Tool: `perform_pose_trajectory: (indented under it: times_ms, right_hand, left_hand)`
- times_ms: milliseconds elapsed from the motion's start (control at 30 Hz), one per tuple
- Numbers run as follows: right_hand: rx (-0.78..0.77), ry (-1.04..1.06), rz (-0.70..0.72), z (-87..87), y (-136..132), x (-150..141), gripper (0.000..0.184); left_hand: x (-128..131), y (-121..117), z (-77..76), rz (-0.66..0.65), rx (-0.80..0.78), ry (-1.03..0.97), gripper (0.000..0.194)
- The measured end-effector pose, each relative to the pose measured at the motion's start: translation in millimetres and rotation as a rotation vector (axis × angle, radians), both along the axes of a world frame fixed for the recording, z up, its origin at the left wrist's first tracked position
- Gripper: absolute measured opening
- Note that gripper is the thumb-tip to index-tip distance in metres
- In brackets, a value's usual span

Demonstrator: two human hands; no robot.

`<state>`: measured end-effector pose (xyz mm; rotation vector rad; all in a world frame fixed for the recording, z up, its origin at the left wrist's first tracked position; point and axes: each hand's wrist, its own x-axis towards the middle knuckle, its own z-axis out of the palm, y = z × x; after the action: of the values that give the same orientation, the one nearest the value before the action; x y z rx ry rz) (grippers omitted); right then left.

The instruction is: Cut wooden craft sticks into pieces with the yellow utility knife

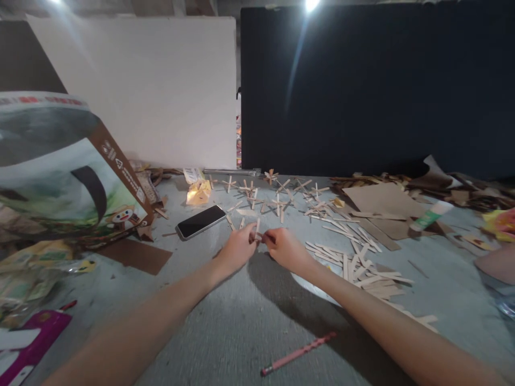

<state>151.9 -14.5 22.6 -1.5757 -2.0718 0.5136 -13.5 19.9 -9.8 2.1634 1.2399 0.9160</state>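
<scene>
Near the middle of the table, my left hand [237, 249] and my right hand [287, 249] meet with fingertips pinched together. Between them is a pale wooden craft stick [258, 225], pointing up and away from me; a short crosspiece at the fingertips is partly hidden. Loose craft sticks [358, 273] lie in a pile right of my right hand. Beyond both hands, several star-shaped and crossed stick pieces [278, 205] are spread across the table. A black-screened phone [201, 222] rests left of my left hand.
A pink pencil [298, 355] lies close to me. Brown cardboard pieces [376, 201] and a green-and-white glue stick [431, 216] sit at right. A large printed bag [72, 177], a brown card [134, 255] and a purple item [36, 340] occupy the left. Panels [378, 91] stand behind.
</scene>
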Motion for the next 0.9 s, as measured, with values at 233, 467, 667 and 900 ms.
perform_pose_trajectory:
  times_ms: [233, 467, 667, 900]
  right_hand:
    - [0.007, -0.028, 0.017, 2.1, -2, -2, 0.026]
    - [0.022, -0.068, 0.015, -1.8, 1, -1, 0.027]
    - [0.012, -0.228, -0.034, 19.3, -17, -7, 0.032]
    - [-0.02, -0.469, -0.09, 50.2, -8, 23, 0.036]
  left_hand:
    - [3, -5, 2.1, -0.013, 0.055, 0.047, 0.046]
    - [2, -12, 11.1, -0.026, 0.041, 0.047, 0.059]
    - [-2, 3, 9.3, 0.14, 0.013, 0.021, 0.054]
    - [-5, 8, 10.9, -0.015, -0.035, 0.036, 0.062]
